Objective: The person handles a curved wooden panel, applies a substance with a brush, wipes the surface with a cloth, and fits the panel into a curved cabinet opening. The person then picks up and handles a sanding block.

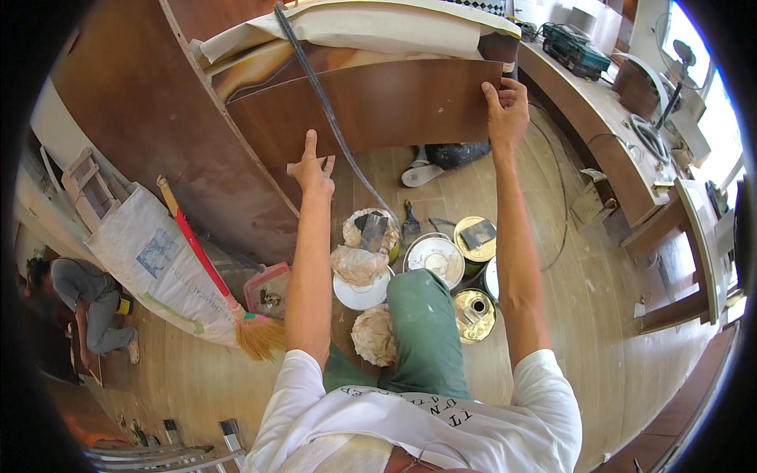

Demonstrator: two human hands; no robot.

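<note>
A brown wooden panel (378, 102) spans the space in front of me, its grain-patterned surface facing me. At its right edge, my right hand (507, 114) is closed round the corner, thumb on the front. My left hand (314, 167) grips the lower edge, thumb up against the front face and the other fingers partly hidden below. A grey hose (315, 83) hangs down across the panel. Cream sheeting (378, 27) lies over the top behind it, above a glossy brown-and-amber patterned surface (276, 67).
Below stand several paint cans, including a white-lidded one (434, 260) and a gold one (473, 315), beside a brush (410, 221). To the left are a tall brown board (134, 94), a white sack (158, 264) and a broom (209, 260). Another person (91, 299) crouches far left. A curved counter (591, 118) runs right.
</note>
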